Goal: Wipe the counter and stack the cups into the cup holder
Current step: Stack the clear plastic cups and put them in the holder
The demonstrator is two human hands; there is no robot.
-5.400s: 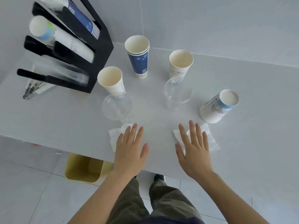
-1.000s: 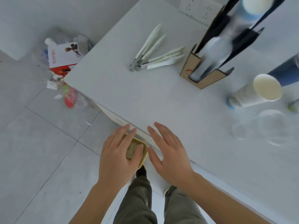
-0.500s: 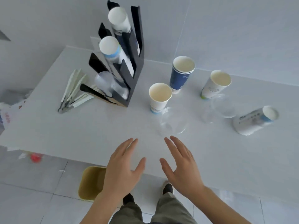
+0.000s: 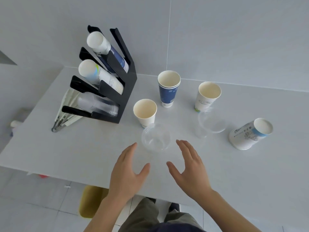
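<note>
Over matte white counter [image 4: 66, 148], left hand [image 4: 125, 174] and right hand [image 4: 190, 171] spread, empty, flanking round clear plastic cup [image 4: 156, 137]

Looks like a drinks counter in a café or tea shop. Black tiered cup holder [image 4: 117, 91] at far left, loaded with sleeves of printed paper cups and clear plastic cups. Loose paper cups [image 4: 168, 88] and clear plastic cups [image 4: 156, 138] across a plain white counter [image 4: 83, 148]. Pale tiled wall [image 4: 217, 30] behind, tiled floor [image 4: 33, 206] below, yellow bin [image 4: 90, 201] tucked under the near edge.
</note>
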